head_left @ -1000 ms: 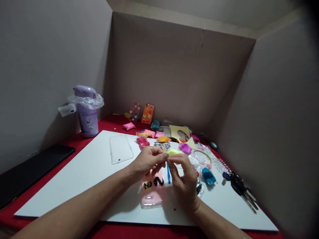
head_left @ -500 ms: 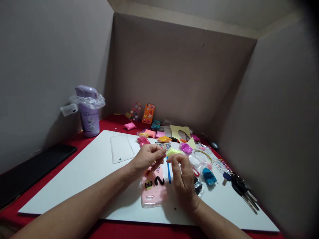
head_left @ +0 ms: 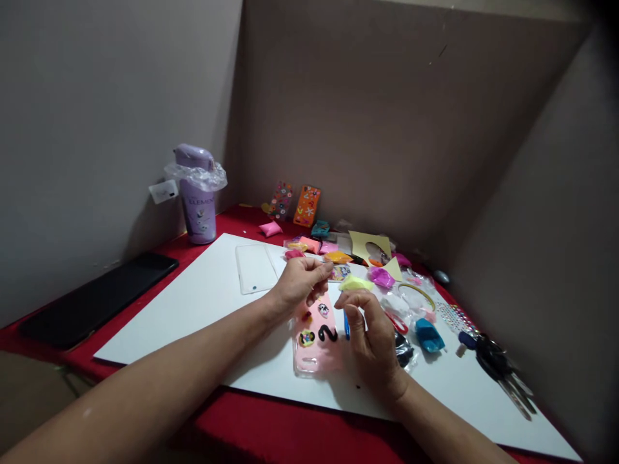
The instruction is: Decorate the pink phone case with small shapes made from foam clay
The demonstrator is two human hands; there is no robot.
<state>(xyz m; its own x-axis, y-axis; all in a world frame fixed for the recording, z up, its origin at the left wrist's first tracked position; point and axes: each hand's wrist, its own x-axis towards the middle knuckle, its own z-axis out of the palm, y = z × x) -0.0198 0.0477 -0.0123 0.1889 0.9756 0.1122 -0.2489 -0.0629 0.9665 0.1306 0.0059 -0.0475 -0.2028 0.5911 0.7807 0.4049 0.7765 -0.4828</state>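
Phone case (head_left: 315,354), pink, flat on white board (head_left: 193,309), far end beneath left hand (head_left: 302,280), left of right hand (head_left: 372,332). Left thumb and forefinger pinched, contents indiscernible; right fingers loosely curled, closure and hold unclear.

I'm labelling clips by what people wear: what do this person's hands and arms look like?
The left hand and right hand are ungloved. Neither wrist shows a watch or bracelet, and no ring is visible, though some fingers are partly hidden. The left forearm and right forearm are bare, with no sleeve in view.
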